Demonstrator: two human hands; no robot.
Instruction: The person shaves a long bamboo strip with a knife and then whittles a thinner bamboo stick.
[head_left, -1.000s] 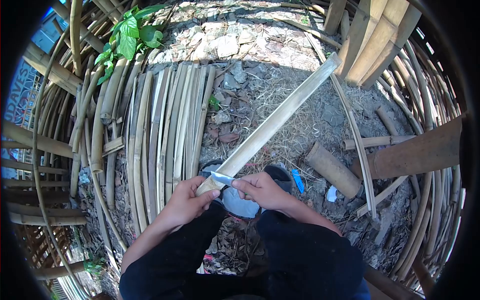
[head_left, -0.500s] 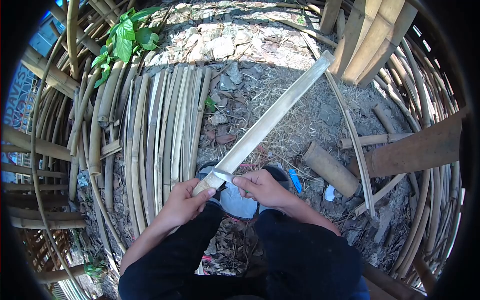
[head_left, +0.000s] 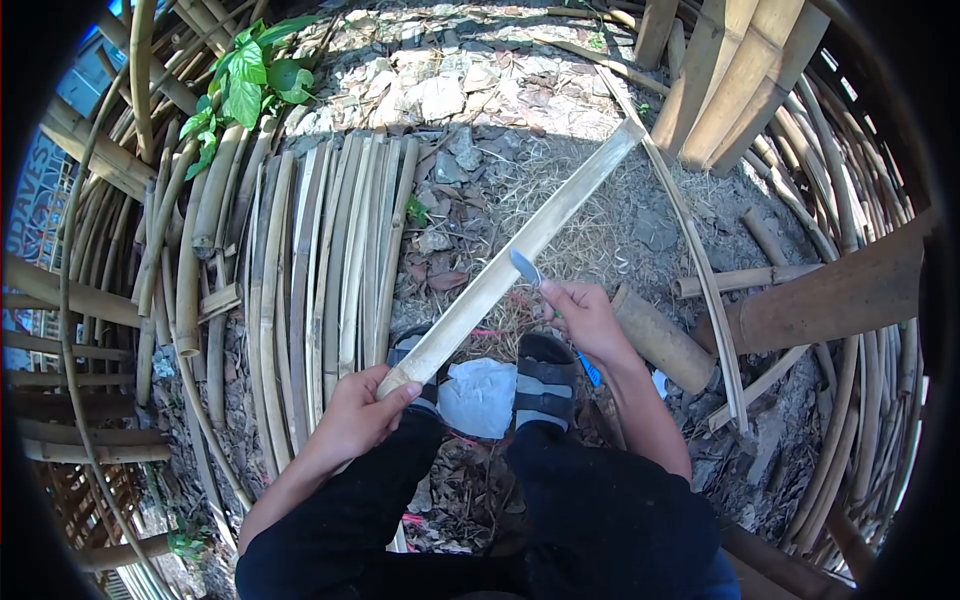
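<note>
My left hand (head_left: 358,418) is closed round the near end of a long split bamboo strip (head_left: 490,290), its thumb along the top. The strip slants away to the upper right, pale inner face up. In my right hand (head_left: 590,322) is a small knife (head_left: 524,268), its short silvery blade against the strip's right edge around the middle; the fingers hide most of the handle. Below the strip, between my sandalled feet (head_left: 545,385), lies a crumpled whitish sheet (head_left: 478,398).
Many bamboo strips (head_left: 335,250) lie side by side on the left. To the right are a thick bamboo piece (head_left: 665,340), a blue object (head_left: 590,372) and a long thin strip (head_left: 705,270). Dry shavings (head_left: 590,230) cover the ground ahead. A leafy plant (head_left: 245,80) grows at upper left.
My right hand has moved the knife up and away along the bamboo strip, from beside my left hand to around its middle. The strip's far end has dipped slightly left and down.
</note>
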